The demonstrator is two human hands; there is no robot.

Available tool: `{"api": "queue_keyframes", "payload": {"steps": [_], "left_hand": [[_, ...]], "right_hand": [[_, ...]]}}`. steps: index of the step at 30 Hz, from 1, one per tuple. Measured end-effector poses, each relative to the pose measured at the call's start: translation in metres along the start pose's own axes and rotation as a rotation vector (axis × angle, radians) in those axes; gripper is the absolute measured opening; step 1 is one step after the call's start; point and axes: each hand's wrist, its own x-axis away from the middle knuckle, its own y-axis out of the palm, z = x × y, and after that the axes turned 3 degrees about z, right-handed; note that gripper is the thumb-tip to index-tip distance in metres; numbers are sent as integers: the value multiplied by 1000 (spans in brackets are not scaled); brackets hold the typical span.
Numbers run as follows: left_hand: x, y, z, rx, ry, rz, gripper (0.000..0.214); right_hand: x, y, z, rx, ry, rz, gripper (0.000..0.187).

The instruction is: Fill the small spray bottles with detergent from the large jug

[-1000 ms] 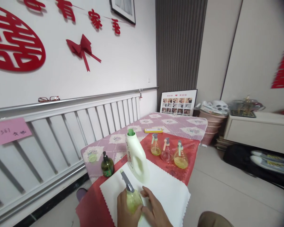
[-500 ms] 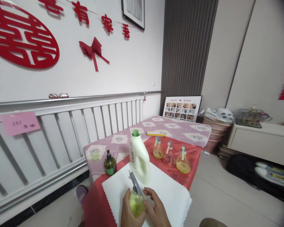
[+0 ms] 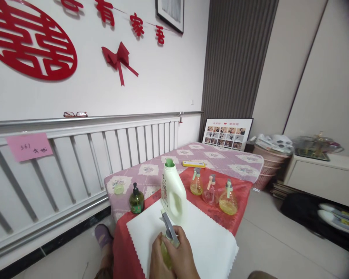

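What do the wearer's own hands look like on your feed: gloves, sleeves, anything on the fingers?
The left hand and the right hand are both bare, with no gloves. I see no rings, cables or markings on them. No sleeve shows on either side before the picture's bottom edge cuts the view off. Fingernail detail is too small to tell.

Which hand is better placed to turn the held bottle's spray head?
Probably the right hand: it is up at the gray spray head, while the left hand cups the bottle lower down.

Purple patterned table [image 3: 221,166], red cloth [image 3: 123,240], green cap [image 3: 119,189], flat yellow item [image 3: 193,164]
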Motion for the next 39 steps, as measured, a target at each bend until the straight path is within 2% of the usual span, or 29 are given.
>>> {"api": "queue_keyframes", "payload": {"steps": [4, 9, 13, 16, 19, 24, 27, 31, 33, 36, 39], "left_hand": [[1, 1, -1, -12, 42, 28, 61], [1, 0, 3, -13, 79, 41, 61], [1, -2, 5, -20, 74, 32, 63], [0, -3, 4, -25, 77, 36, 62], [0, -3, 2, -18, 59, 26, 65], [1, -1, 2, -18, 75, 56, 59], [1, -1, 4, -49, 38, 69, 63], [1, -3, 3, -45, 34, 43, 65], [1, -2, 1, -42, 28, 34, 68], [0, -1, -3, -53, 12, 47, 70], [-4, 1, -7, 7, 31, 41, 65]], "right_hand": [[-1, -4, 3, -17, -25, -52, 16], [-4, -7, 13, -39, -118, -162, 33], [-5, -4, 13, -31, -29, -93, 47], [-6, 0, 8, -11, 26, -25, 36], [-6, 2, 8, 1, 2, -35, 21], [-5, -2, 16, 0, -105, -55, 20], [-3, -4, 16, 5, -178, -77, 17], [-3, 0, 16, -35, -81, -50, 29], [-4, 3, 18, -23, -44, -31, 25], [-5, 3, 21, 4, -68, -21, 16], [-4, -1, 21, -17, -135, -23, 18]]}}
